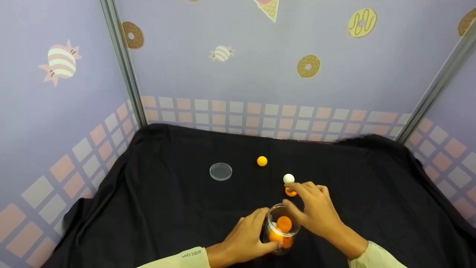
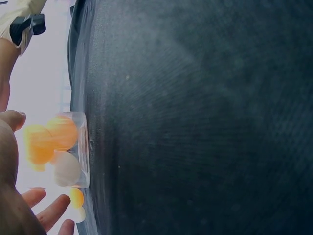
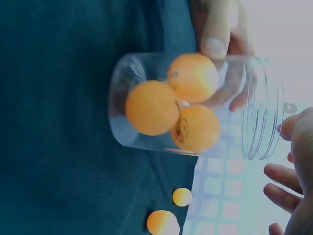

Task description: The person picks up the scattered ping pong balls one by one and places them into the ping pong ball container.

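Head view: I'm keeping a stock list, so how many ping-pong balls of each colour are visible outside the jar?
Yellow ping-pong ball: 1
White ping-pong ball: 1
Orange ping-pong ball, partly hidden behind the right hand: 1
Total: 3

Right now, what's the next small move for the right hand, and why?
I'd probably reach the right hand to the loose orange ball near the white ball and pinch it. That hand looks free, beside the mouth of the jar, which the left hand grips and which already holds similar balls.
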### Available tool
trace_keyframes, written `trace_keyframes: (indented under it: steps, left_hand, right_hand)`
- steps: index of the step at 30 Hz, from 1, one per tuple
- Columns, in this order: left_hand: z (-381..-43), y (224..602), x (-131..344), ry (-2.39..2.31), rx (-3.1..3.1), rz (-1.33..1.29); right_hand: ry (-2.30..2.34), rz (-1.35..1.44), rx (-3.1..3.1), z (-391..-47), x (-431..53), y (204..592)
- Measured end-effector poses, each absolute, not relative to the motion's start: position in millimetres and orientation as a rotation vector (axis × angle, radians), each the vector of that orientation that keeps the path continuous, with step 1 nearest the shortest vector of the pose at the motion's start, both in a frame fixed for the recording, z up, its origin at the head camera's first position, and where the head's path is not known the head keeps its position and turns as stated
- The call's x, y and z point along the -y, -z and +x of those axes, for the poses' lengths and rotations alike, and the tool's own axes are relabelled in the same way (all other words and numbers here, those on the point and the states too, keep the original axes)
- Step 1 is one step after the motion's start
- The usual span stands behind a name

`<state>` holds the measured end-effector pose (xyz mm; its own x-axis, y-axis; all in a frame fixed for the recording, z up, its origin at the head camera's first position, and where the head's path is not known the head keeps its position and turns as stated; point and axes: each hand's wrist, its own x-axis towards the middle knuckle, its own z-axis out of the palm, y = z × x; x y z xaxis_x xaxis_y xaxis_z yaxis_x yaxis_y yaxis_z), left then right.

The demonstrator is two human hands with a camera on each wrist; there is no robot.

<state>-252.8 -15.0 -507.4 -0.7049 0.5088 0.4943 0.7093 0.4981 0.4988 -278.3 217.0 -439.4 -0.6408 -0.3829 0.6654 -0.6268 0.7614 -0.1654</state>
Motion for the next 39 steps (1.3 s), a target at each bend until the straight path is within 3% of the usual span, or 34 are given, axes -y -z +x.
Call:
trace_keyframes:
  steps: [24, 33, 39]
  left_hand:
    - [-252, 505, 21, 0.993, 2.466, -1.030]
    - [-252, 505, 21, 0.951, 2.449, -1.038]
    - [-253, 506, 21, 0.922, 2.441, -1.040]
  right_hand:
    - [-0.359, 0.622, 2.566, -409, -180, 414]
    - [-0.301, 0.571, 2.755, -462, -178, 441]
    - [-0.116, 0.647, 2.833, -479, -171, 475]
